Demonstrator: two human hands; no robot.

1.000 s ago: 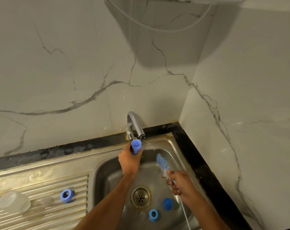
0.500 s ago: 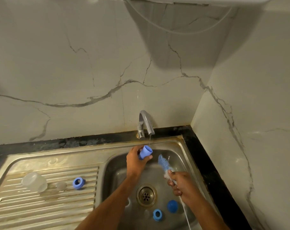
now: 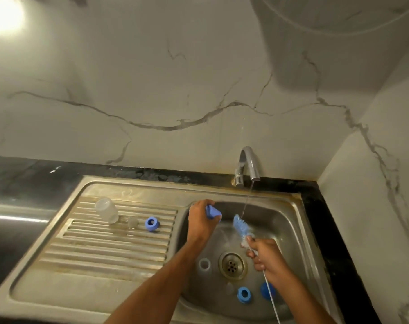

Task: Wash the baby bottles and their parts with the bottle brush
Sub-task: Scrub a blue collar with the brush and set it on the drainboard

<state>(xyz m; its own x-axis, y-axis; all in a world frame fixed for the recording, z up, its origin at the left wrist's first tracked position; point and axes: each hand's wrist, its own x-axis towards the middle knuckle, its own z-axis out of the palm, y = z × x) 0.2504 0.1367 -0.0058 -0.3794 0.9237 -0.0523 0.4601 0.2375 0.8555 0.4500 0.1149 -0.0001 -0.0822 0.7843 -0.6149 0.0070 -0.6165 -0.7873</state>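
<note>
My left hand (image 3: 200, 219) is curled round a blue cap (image 3: 213, 212), held over the left rim of the sink basin (image 3: 290, 220), its narrow end poking out past my fingers to the right. My right hand (image 3: 266, 257) pinches the thin wire handle of the bottle brush (image 3: 241, 226), fingers wrapped tight just below the bristles; the blue bristle head tilts up and away from my knuckles, and the thin stream from the tap (image 3: 246, 163) falls right onto its tip. The cap and the brush are apart, with a gap of basin between them.

Below my right wrist, on the basin floor, lie a blue ring (image 3: 244, 294) and, just right of it, a blue dome-shaped piece (image 3: 264, 289) half hidden by my arm. Between my two forearms sit the drain (image 3: 232, 265) and a clear ring-like part (image 3: 204, 264) beside it. Well left of my left hand, on the ribbed drainboard (image 3: 105, 249), a clear bottle (image 3: 107, 210) lies on its side, then a small clear piece (image 3: 132, 222), then another blue ring (image 3: 152, 224) nearest my fingers
</note>
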